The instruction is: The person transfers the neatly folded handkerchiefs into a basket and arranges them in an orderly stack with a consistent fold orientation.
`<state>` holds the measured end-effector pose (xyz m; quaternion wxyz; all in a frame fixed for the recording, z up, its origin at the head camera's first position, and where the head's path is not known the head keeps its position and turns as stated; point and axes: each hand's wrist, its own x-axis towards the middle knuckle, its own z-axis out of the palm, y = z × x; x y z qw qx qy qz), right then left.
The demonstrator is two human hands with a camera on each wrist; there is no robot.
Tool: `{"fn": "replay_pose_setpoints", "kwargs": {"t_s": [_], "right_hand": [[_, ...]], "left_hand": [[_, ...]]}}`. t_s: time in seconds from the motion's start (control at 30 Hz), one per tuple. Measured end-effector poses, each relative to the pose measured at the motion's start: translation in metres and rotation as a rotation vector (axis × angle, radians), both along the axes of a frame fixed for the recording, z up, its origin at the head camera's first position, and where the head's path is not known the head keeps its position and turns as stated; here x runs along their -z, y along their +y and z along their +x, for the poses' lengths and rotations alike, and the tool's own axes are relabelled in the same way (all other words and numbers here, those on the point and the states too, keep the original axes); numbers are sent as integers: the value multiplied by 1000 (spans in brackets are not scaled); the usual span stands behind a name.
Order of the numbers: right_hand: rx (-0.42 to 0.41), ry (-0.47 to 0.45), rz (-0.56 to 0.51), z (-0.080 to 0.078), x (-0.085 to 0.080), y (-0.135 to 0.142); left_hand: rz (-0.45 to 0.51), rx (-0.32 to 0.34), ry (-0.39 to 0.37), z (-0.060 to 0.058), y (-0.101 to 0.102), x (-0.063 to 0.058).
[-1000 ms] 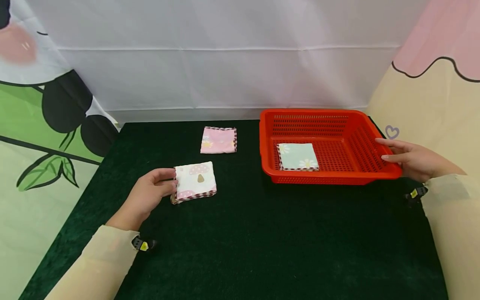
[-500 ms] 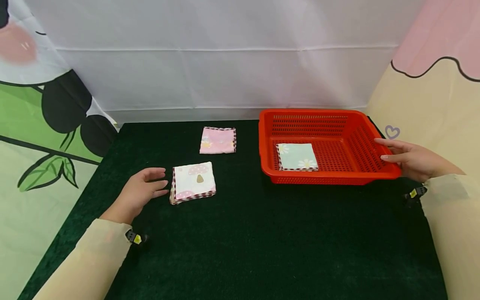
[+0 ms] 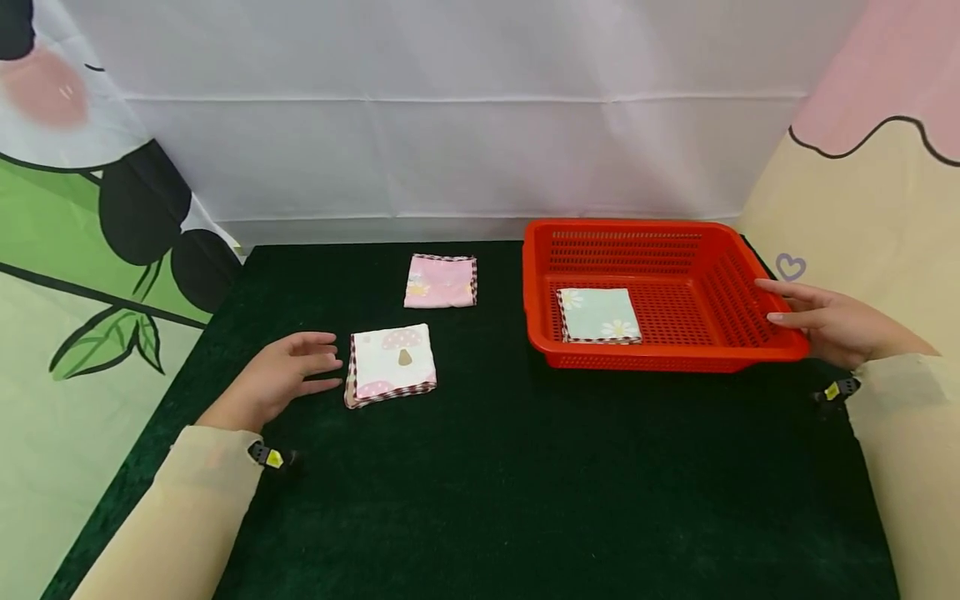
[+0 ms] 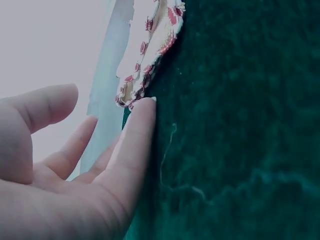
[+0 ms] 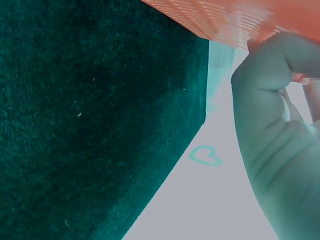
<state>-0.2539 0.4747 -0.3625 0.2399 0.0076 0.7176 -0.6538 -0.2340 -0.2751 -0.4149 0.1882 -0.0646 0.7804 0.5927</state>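
Note:
A folded white handkerchief [image 3: 397, 362] with pink mushrooms and a checked edge lies on the dark green cloth. My left hand [image 3: 285, 375] is just left of it, fingers extended and apart, holding nothing. In the left wrist view, one fingertip overlaps the lower corner of the handkerchief [image 4: 145, 60]. At the right, my right hand [image 3: 843, 325] grips the right rim of a red plastic basket [image 3: 622, 360]; the right wrist view shows bent fingers at the basket [image 5: 220, 22]. Inside the basket, toward its left, lies a folded mint green handkerchief [image 3: 600, 315] with daisies.
A folded pink handkerchief [image 3: 442, 282] with flowers lies farther back, between the white one and the basket. The dark green tabletop [image 3: 525, 483] meets a white curtain [image 3: 450, 158] behind. Printed cloths hang at left [image 3: 97, 250] and right [image 3: 855, 217].
My left hand has let go of the left edge of the white handkerchief and drawn back to the left. The right hand stays on the basket rim; the view has shifted slightly.

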Motion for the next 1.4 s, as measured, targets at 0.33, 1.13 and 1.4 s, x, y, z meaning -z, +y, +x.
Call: {"fn": "replay_pose_setpoints", "kwargs": {"t_s": [0.33,1.13,1.4], "right_hand": [[21,-13,-7,1,1,0],[-3,-4,-70,1,0,-1],[-19,0,-102,0,2,-1]], "left_hand": [[30,40,-14,-7,10,4],[-42,77,-27,-17,30,1],[-68,64,12,-14,34,0]]}}
